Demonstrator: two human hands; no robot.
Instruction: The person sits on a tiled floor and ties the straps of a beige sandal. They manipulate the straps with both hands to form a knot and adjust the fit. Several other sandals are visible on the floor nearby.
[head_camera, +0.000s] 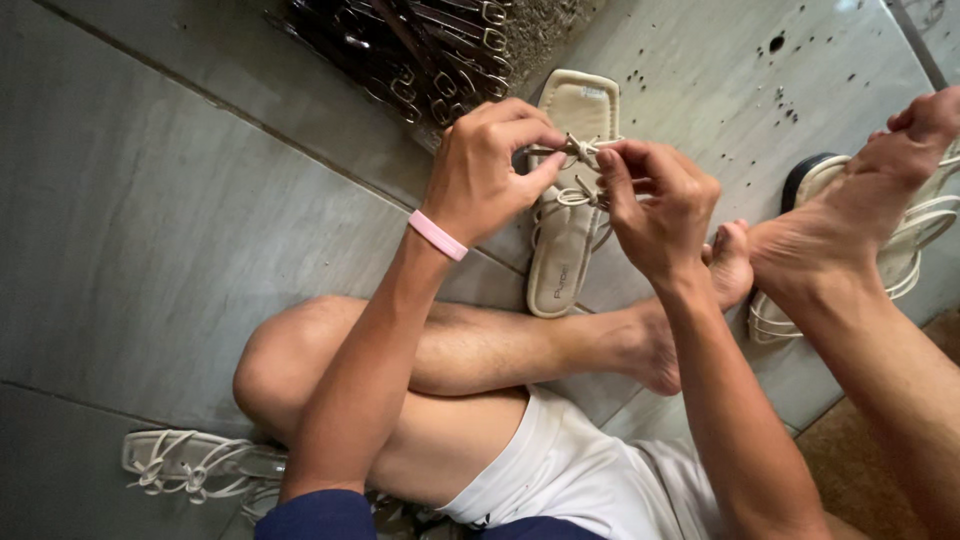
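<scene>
Thin cream laces (578, 150), flat beige sandal (567, 235)

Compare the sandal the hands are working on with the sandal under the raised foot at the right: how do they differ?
The sandal between the hands lies fully in view, footbed bare; the sandal under the foot is half hidden. The left hand and right hand pinch a bow on the first; only the foot rests on the second. Both are pale and strappy.
</scene>
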